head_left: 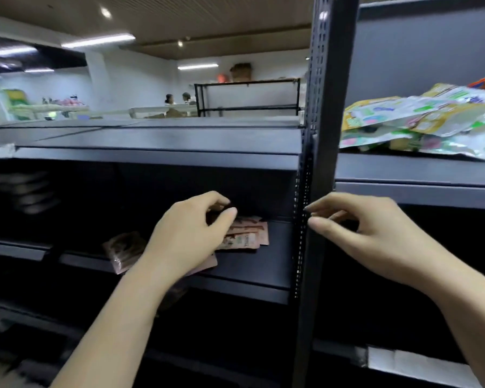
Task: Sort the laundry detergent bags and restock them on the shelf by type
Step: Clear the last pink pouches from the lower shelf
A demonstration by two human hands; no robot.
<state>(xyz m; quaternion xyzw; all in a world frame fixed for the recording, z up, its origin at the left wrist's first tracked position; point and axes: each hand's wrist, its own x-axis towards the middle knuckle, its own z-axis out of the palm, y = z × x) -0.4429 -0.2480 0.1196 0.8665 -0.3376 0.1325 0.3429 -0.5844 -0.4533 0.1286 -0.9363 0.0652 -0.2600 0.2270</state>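
I see my left hand (189, 233) over the pink bags (247, 233) on the shelf (252, 264) — fingers curled, grip unclear; right hand (375, 233) loosely curled, empty — by the post (324, 163).

Retail shop floor. Evidence: dark metal gondola shelving (157, 141) with a perforated upright (324, 135), packaged detergent bags (420, 121) stacked on a shelf, further display racks (247, 96) behind, ceiling strip lights (98, 41).

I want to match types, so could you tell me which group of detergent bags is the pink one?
The pink bags lie on the lower dark shelf under the left hand; the pile on the upper right shelf is white, green and yellow.
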